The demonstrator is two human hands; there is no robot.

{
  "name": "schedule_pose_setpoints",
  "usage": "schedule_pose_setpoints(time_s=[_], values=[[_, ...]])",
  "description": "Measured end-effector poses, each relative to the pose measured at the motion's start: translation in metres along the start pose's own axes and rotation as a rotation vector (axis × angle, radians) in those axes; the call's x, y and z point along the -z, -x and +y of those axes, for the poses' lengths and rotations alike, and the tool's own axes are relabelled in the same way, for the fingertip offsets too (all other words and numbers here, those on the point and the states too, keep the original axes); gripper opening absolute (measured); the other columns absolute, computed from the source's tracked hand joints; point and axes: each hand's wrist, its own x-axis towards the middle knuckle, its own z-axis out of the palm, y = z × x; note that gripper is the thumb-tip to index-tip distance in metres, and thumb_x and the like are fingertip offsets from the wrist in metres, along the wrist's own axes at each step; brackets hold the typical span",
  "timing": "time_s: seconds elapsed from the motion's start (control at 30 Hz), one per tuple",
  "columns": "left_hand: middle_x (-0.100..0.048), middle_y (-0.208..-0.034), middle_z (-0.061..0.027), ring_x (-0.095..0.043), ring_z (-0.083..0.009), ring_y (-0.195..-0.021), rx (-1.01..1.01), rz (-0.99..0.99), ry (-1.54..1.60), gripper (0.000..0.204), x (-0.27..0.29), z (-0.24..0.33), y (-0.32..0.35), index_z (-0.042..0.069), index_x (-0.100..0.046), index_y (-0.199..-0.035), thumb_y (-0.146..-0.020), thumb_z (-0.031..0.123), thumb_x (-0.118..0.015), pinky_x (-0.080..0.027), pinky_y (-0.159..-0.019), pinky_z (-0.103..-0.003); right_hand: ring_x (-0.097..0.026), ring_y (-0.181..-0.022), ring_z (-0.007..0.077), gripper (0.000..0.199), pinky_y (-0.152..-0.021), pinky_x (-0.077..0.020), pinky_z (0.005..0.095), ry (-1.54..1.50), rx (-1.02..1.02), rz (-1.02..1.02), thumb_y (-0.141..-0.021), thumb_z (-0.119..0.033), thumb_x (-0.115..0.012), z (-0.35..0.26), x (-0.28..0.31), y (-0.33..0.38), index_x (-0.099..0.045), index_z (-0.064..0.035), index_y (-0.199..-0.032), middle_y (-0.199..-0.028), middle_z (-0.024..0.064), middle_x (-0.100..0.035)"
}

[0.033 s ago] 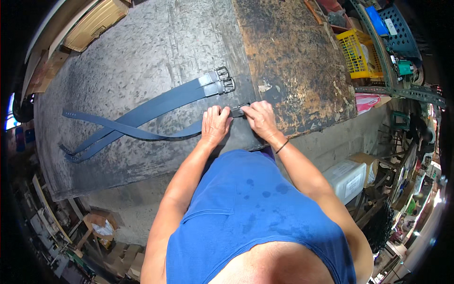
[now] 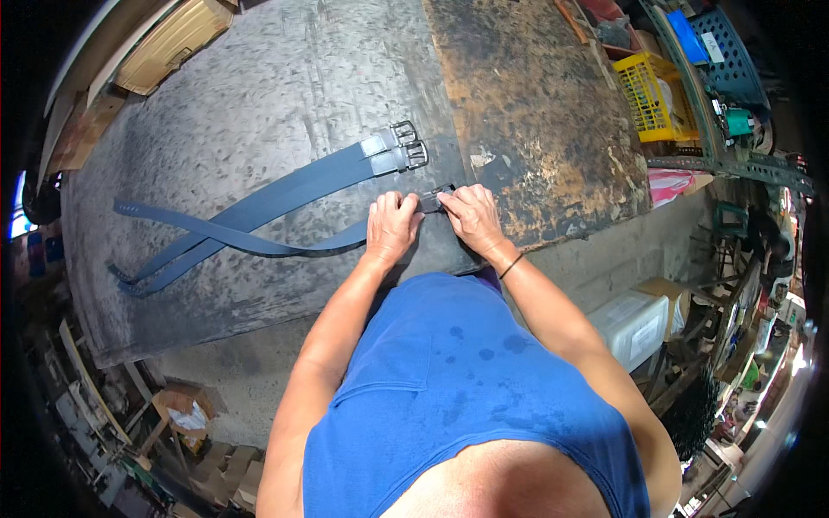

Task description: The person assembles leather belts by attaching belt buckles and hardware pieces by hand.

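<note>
Person in blue sleeveless shirt (image 2: 466,406) stands at near edge of workbench (image 2: 285,112), forearms reaching up from lower frame.

Left hand (image 2: 390,226) rests flat-ish on bench top just inside near edge, fingers curled down onto end of a dark blue-grey belt (image 2: 259,242). Pinching strap, closed on it.

Right hand (image 2: 471,216) just beside left hand, fingertips meeting it at belt's buckle end (image 2: 434,201); thumb and fingers closed on buckle end. Thin dark band (image 2: 509,265) on right wrist.

Held belt runs left from hands across bench, tail lying toward bench's left side, crossing over two others.

Two more belts (image 2: 311,177), same colour, lie side by side beyond hands, further onto bench. Their metal buckles (image 2: 410,144) sit near bench middle, just beyond hands; tails slant away to left and near edge.

Bench surface: grey worn half under belts, rusty brown mottled half (image 2: 535,112) to right of hands.

Past bench's far right corner: yellow plastic basket (image 2: 654,97), blue-green crate (image 2: 734,60) beyond it. Below bench right, white plastic container (image 2: 635,324). Below bench left, cardboard boxes (image 2: 186,410)
</note>
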Motion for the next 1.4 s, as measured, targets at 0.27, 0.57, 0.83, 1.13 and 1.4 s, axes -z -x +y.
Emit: schedule_pose_setpoints(time_s=[0.27,0.57,0.83,1.13,1.4], values=[[-0.057,-0.102,-0.0091,-0.052,-0.0288,-0.097,-0.009,-0.058,-0.074,0.04,0.007,-0.005,-0.008,0.01,-0.064,-0.116,-0.083,0.031,-0.073,-0.04,-0.079,-0.042,-0.053,-0.089,0.0256,0.027,-0.082,-0.0426,0.0405,0.06,-0.028,0.002,-0.074,-0.007,-0.071,0.014,0.014,-0.015,-0.071,-0.0183,-0.098,-0.086,0.0019,-0.054],[-0.057,-0.101,-0.0089,-0.052,-0.0289,-0.097,-0.016,-0.049,-0.078,0.039,0.009,-0.006,-0.01,0.01,-0.065,-0.116,-0.083,0.03,-0.073,-0.04,-0.079,-0.042,-0.054,-0.095,0.0265,0.017,-0.083,-0.0428,0.041,0.253,-0.085,-0.135,-0.077,-0.011,-0.064,0.053,0.035,-0.032,-0.074,-0.0196,-0.089,-0.09,0.0037,-0.058],[-0.056,-0.101,-0.0088,-0.052,-0.0283,-0.096,-0.004,-0.062,-0.104,0.041,0.01,-0.006,-0.011,0.01,-0.064,-0.117,-0.083,0.032,-0.073,-0.041,-0.08,-0.041,-0.054,-0.093,0.0253,0.029,-0.084,-0.0433,0.0409,0.134,0.056,-0.185,-0.072,-0.007,-0.066,0.027,0.008,-0.013,-0.072,-0.0213,-0.097,-0.089,0.0018,-0.054],[-0.057,-0.102,-0.0087,-0.053,-0.0292,-0.098,0.094,0.042,-0.03,0.051,0.019,-0.013,0.003,0.011,-0.064,-0.116,-0.074,0.035,-0.081,-0.041,-0.082,-0.043,-0.054,-0.091,0.0257,0.027,-0.085,-0.0436,0.0402,0.039,0.082,-0.026,-0.075,-0.006,-0.069,0.006,0.016,-0.044,-0.07,-0.0146,-0.101,-0.087,0.0031,-0.055],[-0.059,-0.104,-0.0062,-0.053,-0.0275,-0.1,0.135,0.016,-0.065,0.039,0.024,-0.023,0.026,0.013,-0.067,-0.112,-0.079,0.031,-0.077,-0.04,-0.084,-0.042,-0.053,-0.091,0.0246,0.024,-0.087,-0.0434,0.0407,0.04,0.175,-0.15,-0.077,-0.008,-0.068,0.006,-0.003,-0.034,-0.07,-0.0153,-0.1,-0.087,0.0023,-0.055]])
